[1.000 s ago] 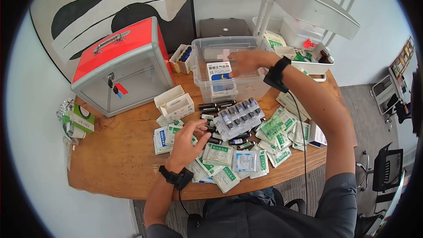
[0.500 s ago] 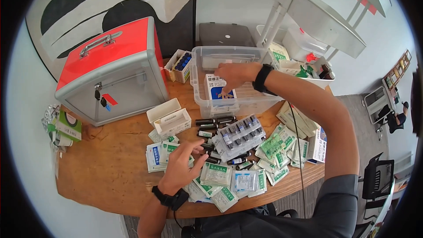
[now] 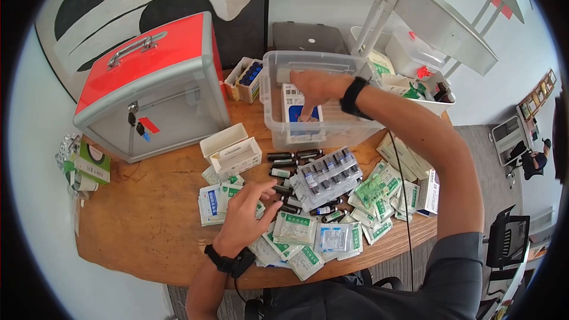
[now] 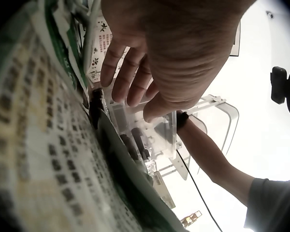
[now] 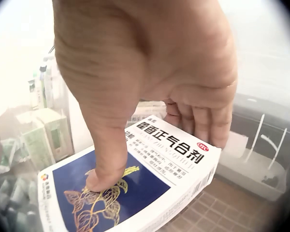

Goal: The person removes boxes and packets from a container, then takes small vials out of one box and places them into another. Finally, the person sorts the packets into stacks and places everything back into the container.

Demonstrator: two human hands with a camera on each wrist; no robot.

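Inside the clear plastic bin [image 3: 349,135], my right hand [image 3: 323,87] grips a white and blue medicine box [image 5: 150,188]. The right wrist view shows the thumb [image 5: 106,169] pressed on the box's blue printed face, with the other fingers round its far edge. My left hand [image 3: 243,216] rests low over the table, fingers loosely bent and holding nothing. Just past its fingertips lie several small dark bottles [image 3: 281,173]. Partly on these sits a plastic tray of vials [image 3: 326,176]. Green and white sachets [image 3: 294,228] are heaped beside the left hand.
An open white carton [image 3: 237,159] stands left of the bottles. Behind it are a red and silver case [image 3: 155,86] and a carton of blue-capped vials [image 3: 248,76]. A white shelf frame [image 3: 438,21] rises at the back right. A black cable [image 3: 405,201] hangs from the right wrist.
The right hand has shifted slightly left inside the bin, its thumb now lower on the medicine box. The left hand stays near the bottles. The head view has tilted a little.
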